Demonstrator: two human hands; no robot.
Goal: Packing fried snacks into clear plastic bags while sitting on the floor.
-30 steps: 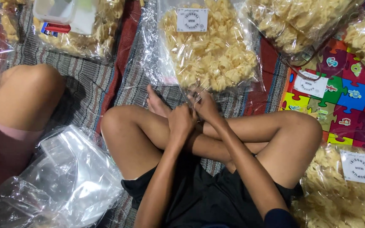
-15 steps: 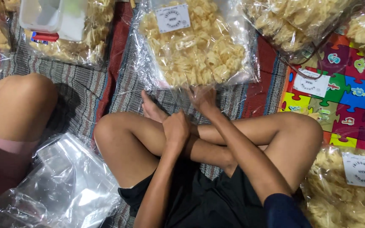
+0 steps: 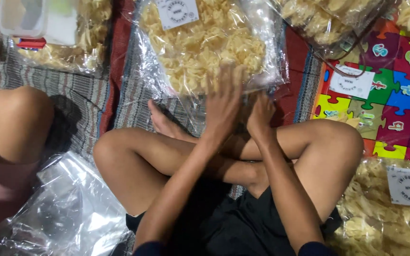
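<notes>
Striped woven mats (image 3: 79, 102) cover the floor, with a colourful puzzle-piece foam mat (image 3: 395, 97) at the right. From the head view, the person sits cross-legged. Their left hand (image 3: 224, 102) is spread wide, fingers flat against the near edge of a clear bag of pale yellow crackers (image 3: 205, 45) lying just ahead of the shins. Their right hand (image 3: 261, 116) hangs loosely curled beside it, holding nothing, touching the bag's lower edge. Empty plastic bags (image 3: 67, 213) lie crumpled at lower left, beside another person's knee (image 3: 17, 121).
</notes>
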